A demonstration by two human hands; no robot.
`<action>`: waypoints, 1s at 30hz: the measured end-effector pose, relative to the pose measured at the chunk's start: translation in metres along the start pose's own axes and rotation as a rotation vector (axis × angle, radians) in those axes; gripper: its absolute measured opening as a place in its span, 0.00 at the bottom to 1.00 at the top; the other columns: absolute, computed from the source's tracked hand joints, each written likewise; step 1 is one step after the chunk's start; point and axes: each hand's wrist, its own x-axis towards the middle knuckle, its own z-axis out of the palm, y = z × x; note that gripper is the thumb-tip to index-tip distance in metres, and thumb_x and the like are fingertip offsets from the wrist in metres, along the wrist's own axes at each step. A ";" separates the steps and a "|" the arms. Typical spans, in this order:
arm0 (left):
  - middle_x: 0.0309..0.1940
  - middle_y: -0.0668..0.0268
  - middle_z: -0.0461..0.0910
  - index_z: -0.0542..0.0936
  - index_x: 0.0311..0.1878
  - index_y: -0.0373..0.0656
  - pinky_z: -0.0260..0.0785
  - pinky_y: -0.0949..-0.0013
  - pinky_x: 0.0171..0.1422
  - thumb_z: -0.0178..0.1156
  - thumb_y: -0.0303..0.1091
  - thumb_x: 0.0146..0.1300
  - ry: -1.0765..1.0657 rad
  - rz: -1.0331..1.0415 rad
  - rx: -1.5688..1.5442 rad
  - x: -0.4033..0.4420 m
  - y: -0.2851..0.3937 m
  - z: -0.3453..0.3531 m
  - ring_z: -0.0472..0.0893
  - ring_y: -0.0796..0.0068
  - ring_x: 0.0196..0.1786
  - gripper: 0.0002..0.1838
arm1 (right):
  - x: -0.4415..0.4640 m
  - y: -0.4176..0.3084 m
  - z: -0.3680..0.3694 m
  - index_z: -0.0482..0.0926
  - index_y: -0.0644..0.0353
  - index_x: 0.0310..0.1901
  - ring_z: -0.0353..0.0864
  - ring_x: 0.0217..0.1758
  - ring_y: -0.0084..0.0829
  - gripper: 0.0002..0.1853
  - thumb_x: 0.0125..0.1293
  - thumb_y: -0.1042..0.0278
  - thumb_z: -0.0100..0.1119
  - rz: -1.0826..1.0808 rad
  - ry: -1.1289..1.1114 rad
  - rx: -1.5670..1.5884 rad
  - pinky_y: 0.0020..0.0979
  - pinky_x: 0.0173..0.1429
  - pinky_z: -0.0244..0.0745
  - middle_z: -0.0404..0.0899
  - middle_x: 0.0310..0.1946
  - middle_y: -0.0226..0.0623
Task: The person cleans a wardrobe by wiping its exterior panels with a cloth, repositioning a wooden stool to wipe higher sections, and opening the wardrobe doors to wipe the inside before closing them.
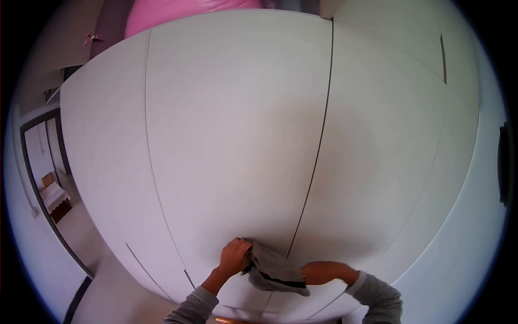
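Observation:
Low in the head view, in front of the white panels, my left hand (236, 255) is closed on the upper left edge of a grey fabric piece (272, 267). The fabric hangs bunched, and a dark strip runs along its lower side; its exact kind does not show. From the other side, my right hand (305, 274) reaches into or behind the cloth. Its fingers are hidden there, with only the wrist and forearm in sight. Both arms wear grey sleeves.
A large white cabinet front (232, 124) with dark seams fills most of the view. On top lies a shiny pink bundle (183, 12). At the left, a dark-framed doorway (40, 186) shows a cloth-covered piece of furniture (54, 195). An orange strip (229, 321) shows at the bottom edge.

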 end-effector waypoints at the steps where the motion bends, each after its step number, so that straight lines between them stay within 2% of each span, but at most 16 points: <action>1: 0.36 0.63 0.77 0.76 0.42 0.45 0.73 0.58 0.39 0.60 0.21 0.44 0.014 -0.006 -0.025 -0.001 0.000 0.001 0.77 0.57 0.40 0.18 | -0.035 -0.037 -0.030 0.76 0.59 0.61 0.79 0.58 0.42 0.21 0.68 0.65 0.59 0.010 0.087 0.069 0.36 0.64 0.71 0.80 0.55 0.45; 2: 0.36 0.63 0.78 0.76 0.41 0.45 0.73 0.58 0.39 0.60 0.21 0.43 0.029 -0.012 -0.049 0.000 0.000 0.002 0.77 0.57 0.40 0.18 | -0.077 -0.081 -0.063 0.77 0.55 0.60 0.80 0.56 0.40 0.18 0.69 0.70 0.56 0.018 0.175 0.135 0.35 0.63 0.73 0.82 0.53 0.43; 4: 0.37 0.62 0.78 0.76 0.41 0.45 0.73 0.58 0.40 0.59 0.20 0.43 0.054 -0.007 -0.081 0.004 0.002 0.002 0.77 0.56 0.41 0.18 | -0.109 -0.099 -0.092 0.79 0.54 0.58 0.81 0.56 0.37 0.16 0.72 0.65 0.52 -0.267 0.890 0.071 0.35 0.61 0.74 0.83 0.52 0.40; 5: 0.37 0.62 0.78 0.76 0.41 0.45 0.73 0.57 0.40 0.58 0.19 0.43 0.065 -0.003 -0.113 0.002 0.004 0.000 0.78 0.56 0.41 0.18 | -0.127 -0.135 -0.124 0.78 0.57 0.60 0.81 0.57 0.34 0.18 0.75 0.59 0.49 -0.172 1.179 -0.055 0.35 0.63 0.72 0.83 0.52 0.39; 6: 0.37 0.62 0.78 0.76 0.41 0.45 0.73 0.57 0.40 0.58 0.19 0.43 0.062 -0.011 -0.114 0.001 0.006 -0.002 0.78 0.56 0.41 0.18 | -0.132 -0.138 -0.145 0.76 0.63 0.60 0.80 0.57 0.32 0.21 0.77 0.57 0.46 -0.312 1.487 0.176 0.34 0.67 0.69 0.83 0.52 0.38; 9: 0.38 0.61 0.79 0.76 0.41 0.44 0.74 0.56 0.43 0.58 0.19 0.42 -0.005 -0.040 -0.165 0.007 0.001 -0.012 0.78 0.54 0.44 0.18 | -0.173 -0.199 -0.257 0.67 0.63 0.68 0.68 0.70 0.35 0.25 0.78 0.56 0.42 -0.551 2.071 -0.347 0.37 0.73 0.62 0.72 0.65 0.43; 10: 0.39 0.60 0.79 0.76 0.41 0.44 0.74 0.55 0.44 0.58 0.19 0.42 0.031 -0.089 -0.162 0.007 0.000 -0.016 0.78 0.54 0.45 0.18 | -0.186 -0.219 -0.289 0.56 0.59 0.74 0.60 0.76 0.41 0.31 0.77 0.48 0.41 -0.655 2.133 -0.507 0.45 0.78 0.53 0.63 0.71 0.48; 13: 0.40 0.55 0.78 0.76 0.40 0.41 0.72 0.50 0.50 0.57 0.19 0.42 0.261 -0.163 -0.155 0.017 -0.023 -0.030 0.77 0.48 0.46 0.18 | -0.187 -0.287 -0.349 0.52 0.60 0.75 0.65 0.73 0.39 0.31 0.78 0.53 0.41 -0.879 2.167 -0.747 0.41 0.77 0.55 0.66 0.69 0.47; 15: 0.39 0.51 0.76 0.75 0.40 0.40 0.69 0.46 0.51 0.56 0.20 0.40 0.547 0.025 0.019 0.032 -0.055 -0.047 0.75 0.43 0.45 0.18 | -0.149 -0.339 -0.370 0.57 0.58 0.74 0.61 0.74 0.36 0.37 0.68 0.59 0.63 -1.319 2.449 -0.337 0.33 0.74 0.57 0.65 0.70 0.40; 16: 0.38 0.50 0.75 0.75 0.39 0.39 0.68 0.46 0.49 0.56 0.20 0.39 0.543 0.015 0.012 0.045 -0.059 -0.068 0.75 0.43 0.44 0.18 | -0.155 -0.336 -0.377 0.57 0.58 0.74 0.61 0.74 0.36 0.37 0.68 0.59 0.63 -1.310 2.448 -0.358 0.33 0.74 0.57 0.65 0.70 0.40; 18: 0.38 0.49 0.74 0.74 0.39 0.39 0.66 0.45 0.47 0.56 0.21 0.38 0.552 -0.002 0.006 0.073 -0.068 -0.096 0.74 0.42 0.43 0.18 | -0.162 -0.327 -0.385 0.50 0.60 0.75 0.68 0.68 0.34 0.30 0.78 0.58 0.43 -1.228 2.319 -0.652 0.35 0.75 0.58 0.69 0.66 0.42; 20: 0.38 0.52 0.75 0.74 0.38 0.40 0.65 0.49 0.43 0.57 0.26 0.40 0.624 0.219 0.164 0.093 -0.083 -0.108 0.75 0.47 0.41 0.16 | -0.155 -0.336 -0.391 0.54 0.60 0.73 0.68 0.67 0.31 0.28 0.77 0.60 0.43 -1.221 2.359 -0.682 0.33 0.73 0.59 0.70 0.64 0.40; 25: 0.41 0.54 0.75 0.74 0.38 0.43 0.64 0.51 0.42 0.58 0.35 0.48 0.599 0.323 0.143 0.097 -0.092 -0.099 0.77 0.51 0.38 0.13 | -0.150 -0.339 -0.409 0.67 0.60 0.67 0.67 0.68 0.32 0.24 0.76 0.57 0.46 -1.187 2.388 -0.654 0.36 0.73 0.58 0.71 0.65 0.39; 27: 0.40 0.55 0.75 0.74 0.38 0.43 0.64 0.51 0.42 0.58 0.34 0.48 0.587 0.340 0.188 0.095 -0.097 -0.099 0.77 0.51 0.39 0.12 | -0.141 -0.340 -0.425 0.65 0.58 0.71 0.69 0.67 0.31 0.27 0.73 0.64 0.56 -1.407 2.086 -0.537 0.28 0.68 0.63 0.69 0.66 0.37; 28: 0.40 0.55 0.75 0.74 0.38 0.43 0.64 0.51 0.42 0.58 0.34 0.48 0.580 0.337 0.196 0.095 -0.097 -0.100 0.77 0.51 0.39 0.12 | -0.135 -0.340 -0.427 0.71 0.57 0.67 0.73 0.60 0.27 0.23 0.73 0.64 0.58 -1.106 2.319 -0.809 0.26 0.63 0.66 0.73 0.61 0.35; 30: 0.41 0.56 0.75 0.74 0.38 0.44 0.64 0.52 0.42 0.57 0.33 0.48 0.611 0.342 0.175 0.096 -0.095 -0.102 0.77 0.53 0.39 0.12 | -0.119 -0.345 -0.441 0.74 0.57 0.65 0.73 0.60 0.28 0.22 0.71 0.64 0.59 -1.187 2.198 -0.870 0.27 0.63 0.67 0.75 0.60 0.36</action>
